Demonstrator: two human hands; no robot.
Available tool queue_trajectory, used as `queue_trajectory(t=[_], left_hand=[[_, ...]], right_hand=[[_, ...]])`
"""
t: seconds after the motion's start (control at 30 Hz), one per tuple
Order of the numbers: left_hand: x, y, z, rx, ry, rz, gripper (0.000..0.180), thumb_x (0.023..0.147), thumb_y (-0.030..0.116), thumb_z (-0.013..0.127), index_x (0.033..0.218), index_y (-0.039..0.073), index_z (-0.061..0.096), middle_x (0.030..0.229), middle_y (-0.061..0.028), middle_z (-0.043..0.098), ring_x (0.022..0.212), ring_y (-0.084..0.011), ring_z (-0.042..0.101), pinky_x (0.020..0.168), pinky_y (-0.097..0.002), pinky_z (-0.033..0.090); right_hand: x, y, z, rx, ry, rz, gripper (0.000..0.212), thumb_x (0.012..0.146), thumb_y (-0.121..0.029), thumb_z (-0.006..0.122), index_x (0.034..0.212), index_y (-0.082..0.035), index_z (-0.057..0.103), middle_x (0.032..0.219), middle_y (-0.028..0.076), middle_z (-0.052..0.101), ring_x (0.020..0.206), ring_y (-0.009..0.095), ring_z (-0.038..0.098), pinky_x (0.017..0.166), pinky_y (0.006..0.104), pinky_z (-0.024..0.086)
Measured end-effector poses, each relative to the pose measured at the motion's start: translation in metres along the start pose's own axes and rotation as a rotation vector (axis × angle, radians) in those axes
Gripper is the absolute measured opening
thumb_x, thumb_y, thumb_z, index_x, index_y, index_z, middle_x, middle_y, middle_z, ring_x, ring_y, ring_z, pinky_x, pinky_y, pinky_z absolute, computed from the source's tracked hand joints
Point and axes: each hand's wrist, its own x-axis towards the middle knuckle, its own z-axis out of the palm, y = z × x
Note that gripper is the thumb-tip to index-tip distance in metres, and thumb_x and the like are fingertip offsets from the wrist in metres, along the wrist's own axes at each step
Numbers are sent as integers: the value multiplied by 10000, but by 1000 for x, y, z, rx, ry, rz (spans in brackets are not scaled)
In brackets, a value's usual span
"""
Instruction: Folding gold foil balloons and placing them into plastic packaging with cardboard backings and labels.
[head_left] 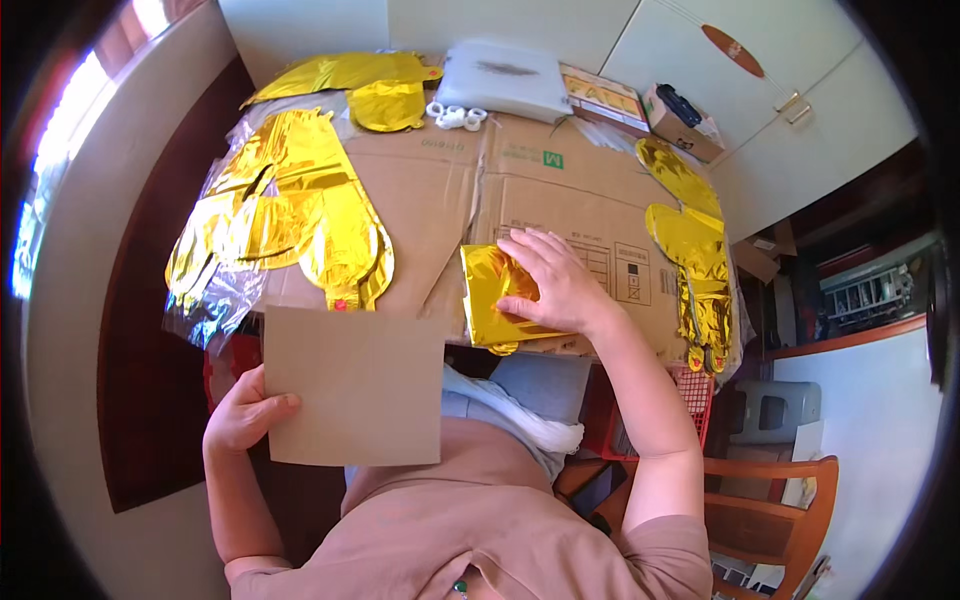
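My left hand (248, 408) grips a square of plain beige cardboard (355, 388) by its left edge, thumb on the near face, held up in front of the table's near edge. My right hand (552, 282) lies with fingers spread on a folded gold foil balloon (487, 312) at the near edge of the cardboard-covered table. Part of that folded foil is hidden under the palm. Left of it lie flat gold foil balloons (300, 205), with clear plastic film (232, 302) beside them.
More gold foil balloons (686, 250) lie at the table's right edge and a gold foil piece (340, 74) at the back left. White rolls (456, 117), a plastic-wrapped stack (505, 80) and a small box (684, 122) stand along the back. A wooden chair (770, 505) is at lower right.
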Motion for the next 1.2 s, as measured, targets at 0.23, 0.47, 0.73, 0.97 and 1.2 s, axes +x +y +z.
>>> queue_trajectory(t=[0.23,0.47,0.73,0.97,1.2], left_hand=[[-12,-31,-15,-112,35,-57,382,917,70,636,1277,-54,613,1119,-65,714,1001,-138,667,902,-301,526],[-8,-38,-10,-210,71,2,417,917,62,636,1314,-51,575,1146,-81,696,1000,-154,678,890,-312,545],[13,-31,4,-271,89,82,435,926,59,631,1343,-38,551,1183,-82,681,1048,-157,662,909,-320,539],[83,-8,86,-13,16,180,404,947,49,551,1341,-40,563,1220,-69,657,1118,-138,594,964,-306,493],[185,-12,151,166,-30,313,538,932,104,614,1412,-59,433,1197,-123,661,1116,-176,628,931,-325,519]], right_hand=[[-25,-36,-5,-120,62,-73,942,759,-597,784,1496,-106,464,1538,217,427,1443,407,377,1213,574,243],[-76,-65,22,-350,27,-177,709,832,-358,757,1442,-92,511,1482,221,484,1391,404,447,1172,585,303],[-80,-67,32,-69,433,-104,319,812,-29,707,1131,-44,713,1143,155,730,1023,306,719,906,410,580],[-75,-56,-34,185,821,368,156,906,-53,736,1062,-52,752,762,98,699,606,173,629,588,289,509],[-52,-66,-40,-18,622,15,452,738,40,739,1178,-61,708,1072,147,751,910,288,742,798,380,596]])
